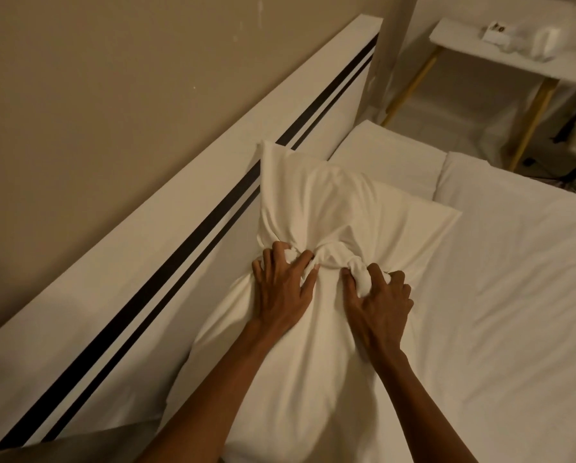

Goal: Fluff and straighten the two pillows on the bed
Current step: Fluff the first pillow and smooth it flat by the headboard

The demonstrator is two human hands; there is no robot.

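A white pillow (323, 208) lies against the headboard with its far corner raised. My left hand (281, 289) and my right hand (378, 304) sit side by side on its middle, each clenched on a bunch of the white pillowcase, which is gathered into tight folds between them. The pillow's near part bulges under my forearms. Farther away, a second white pillow (387, 152) lies flat at the head of the bed, partly hidden behind the first.
The white headboard (186, 208) with two dark stripes runs diagonally along the left, against a beige wall. The white bed sheet (514, 279) spreads to the right. A small white side table (514, 58) with yellow legs stands beyond the bed, top right.
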